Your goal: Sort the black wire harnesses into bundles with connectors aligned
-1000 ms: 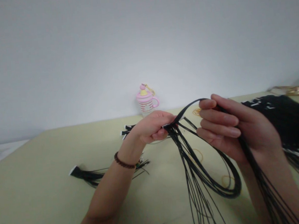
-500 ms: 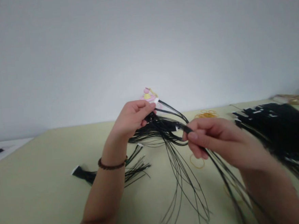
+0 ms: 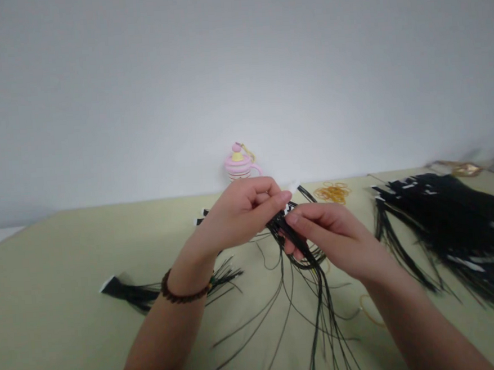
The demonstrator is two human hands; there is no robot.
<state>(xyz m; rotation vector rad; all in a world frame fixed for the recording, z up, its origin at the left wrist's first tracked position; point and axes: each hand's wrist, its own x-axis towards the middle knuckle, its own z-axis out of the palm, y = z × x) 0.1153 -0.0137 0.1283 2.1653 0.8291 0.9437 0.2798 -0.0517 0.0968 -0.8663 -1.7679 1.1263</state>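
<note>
- Far L: a bundle of black cables (image 3: 130,292) is laid on the table (image 3: 50,334), white end to the L, thin tips past the L forearm; prob. set apart so strands don't get mixed w/ those in hand.
- L wrist: a dark beaded bracelet (image 3: 185,296) is worn.
- Just behind L wrist: white-tipped ends (image 3: 199,221) are partly hidden; rest can't be told.
- Back, by the wall: a pink cup (image 3: 238,166) is stood upright, presumably out of the way.
- Ctr: held cables (image 3: 297,243) are gripped by the L hand (image 3: 247,213), thumb over fingers, near a white end piece (image 3: 293,187); prob. pinched there b/c the ends are easiest to control.
- Same cables are pinched by the R hand (image 3: 330,230) just beside, thumb on top, fingers under, apparently to gather strands; loose tails are hung toward the viewer.
- Behind R hand: yellow bands (image 3: 332,193) are heaped, seemingly for easy reach; a single band (image 3: 368,312) is left near the R forearm.
- Far R: a big cable pile (image 3: 452,210) is spread, white ends mostly at the back, prob. laid roughly parallel to limit tangles.
</note>
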